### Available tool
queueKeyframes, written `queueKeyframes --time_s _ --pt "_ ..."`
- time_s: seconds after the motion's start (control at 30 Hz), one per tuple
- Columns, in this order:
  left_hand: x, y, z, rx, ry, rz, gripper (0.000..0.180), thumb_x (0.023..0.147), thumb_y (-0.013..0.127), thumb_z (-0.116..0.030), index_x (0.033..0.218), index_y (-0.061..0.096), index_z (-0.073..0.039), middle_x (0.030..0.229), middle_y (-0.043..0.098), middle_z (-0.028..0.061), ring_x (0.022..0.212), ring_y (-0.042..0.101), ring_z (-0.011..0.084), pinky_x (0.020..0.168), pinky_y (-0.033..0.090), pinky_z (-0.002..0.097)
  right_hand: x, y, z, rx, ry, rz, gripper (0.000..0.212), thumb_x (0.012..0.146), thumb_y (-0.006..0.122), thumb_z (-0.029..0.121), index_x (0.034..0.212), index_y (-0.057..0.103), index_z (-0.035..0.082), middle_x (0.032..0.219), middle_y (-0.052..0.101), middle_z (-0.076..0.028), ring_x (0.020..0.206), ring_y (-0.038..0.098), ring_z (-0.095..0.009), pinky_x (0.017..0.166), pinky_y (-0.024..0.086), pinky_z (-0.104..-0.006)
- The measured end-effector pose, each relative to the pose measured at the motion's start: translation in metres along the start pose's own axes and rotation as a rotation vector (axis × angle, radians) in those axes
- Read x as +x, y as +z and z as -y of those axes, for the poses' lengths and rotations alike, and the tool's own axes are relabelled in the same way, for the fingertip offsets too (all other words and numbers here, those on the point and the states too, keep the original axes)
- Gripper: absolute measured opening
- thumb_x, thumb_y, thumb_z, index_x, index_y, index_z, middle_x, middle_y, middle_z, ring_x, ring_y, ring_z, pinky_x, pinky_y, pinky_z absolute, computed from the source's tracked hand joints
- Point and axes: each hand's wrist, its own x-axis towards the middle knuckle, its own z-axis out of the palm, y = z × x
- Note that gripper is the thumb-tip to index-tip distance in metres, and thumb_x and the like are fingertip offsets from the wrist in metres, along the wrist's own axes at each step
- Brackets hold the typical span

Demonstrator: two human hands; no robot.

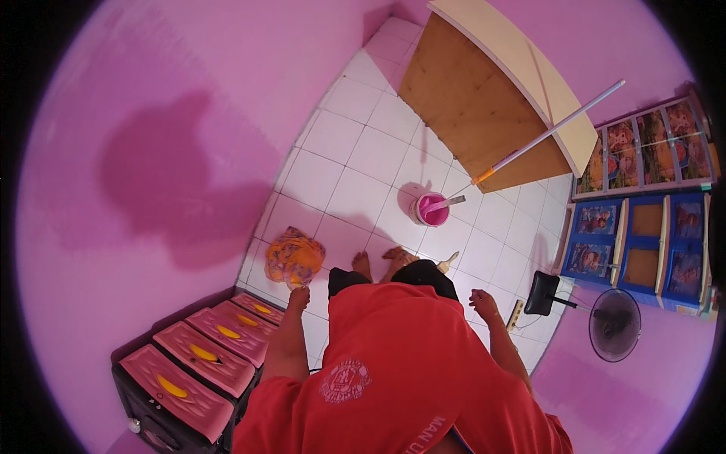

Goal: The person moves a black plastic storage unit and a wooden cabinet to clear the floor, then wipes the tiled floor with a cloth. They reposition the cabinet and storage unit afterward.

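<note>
My left hand is closed at the lower edge of a bunched orange and purple patterned cloth, which hangs or lies by the wall on the left. My right hand is held out low at my right side, its fingers loosely bent and nothing in them. Ahead of my bare feet stands a small bucket of pink paint, with a flat pale-handled tool leaning over its rim. A long pole with an orange grip slants up and away from beside the bucket. Just beyond my clothes, a pale-handled tool, perhaps a brush, shows on the floor.
A large wooden piece with a brown panel fills the far side. Pink drawers stand near left against the pink wall. To the right are a blue drawer cabinet, a black fan and a power strip on the white tiles.
</note>
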Motion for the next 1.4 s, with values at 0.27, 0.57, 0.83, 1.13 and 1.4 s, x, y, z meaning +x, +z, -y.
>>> queueKeyframes --time_s 0.27,0.57,0.83,1.13,1.4 --pt "0.042 0.040 -0.058 -0.017 0.345 -0.046 0.036 0.091 0.053 -0.042 0.097 0.057 -0.006 0.086 0.060 0.0046 0.071 0.060 0.0167 0.056 0.047 0.0333 0.038 0.028 -0.068 -1.038 -0.554 0.308 0.031 0.095 0.044 0.022 0.104 0.063 0.000 0.098 0.067 -0.016 0.091 0.065 -0.029 0.081 0.053 -0.0392" --pt "0.031 0.005 -0.133 0.154 0.420 -0.207 0.042 0.090 0.045 -0.033 0.098 0.062 0.005 0.096 0.064 0.0284 0.091 0.063 0.0418 0.080 0.048 0.0472 0.147 0.007 0.002 -0.714 -0.486 0.328 0.012 0.085 0.056 0.015 0.084 0.061 0.005 0.092 0.065 -0.016 0.089 0.063 -0.034 0.077 0.052 -0.0430" --pt "0.026 -0.030 -0.215 0.319 0.290 -0.201 0.036 0.095 0.042 -0.027 0.100 0.060 0.003 0.100 0.065 0.0231 0.089 0.065 0.0364 0.082 0.049 0.0433 0.308 -0.041 0.187 -0.474 -0.280 0.055 0.039 0.098 0.047 0.037 0.104 0.065 0.003 0.088 0.068 -0.014 0.082 0.066 -0.028 0.077 0.051 -0.0374" --pt "-0.031 -0.037 -0.401 -0.074 0.471 -0.310 0.044 0.095 0.049 -0.037 0.108 0.061 0.003 0.097 0.067 0.0176 0.089 0.066 0.0267 0.081 0.049 0.0355 0.468 -0.212 0.573 -0.461 -1.105 -0.902 0.036 0.092 0.058 0.022 0.119 0.058 -0.001 0.114 0.057 -0.026 0.106 0.053 -0.040 0.093 0.043 -0.0464" --pt "-0.017 -0.054 -0.311 0.339 0.311 -0.259 0.042 0.096 0.045 -0.034 0.111 0.061 0.001 0.104 0.065 0.0208 0.100 0.062 0.0352 0.087 0.048 0.0425 0.636 -0.253 0.643 -0.178 -0.589 -1.070 0.047 0.088 0.058 0.043 0.116 0.064 0.006 0.107 0.062 -0.024 0.102 0.060 -0.036 0.086 0.049 -0.0444"
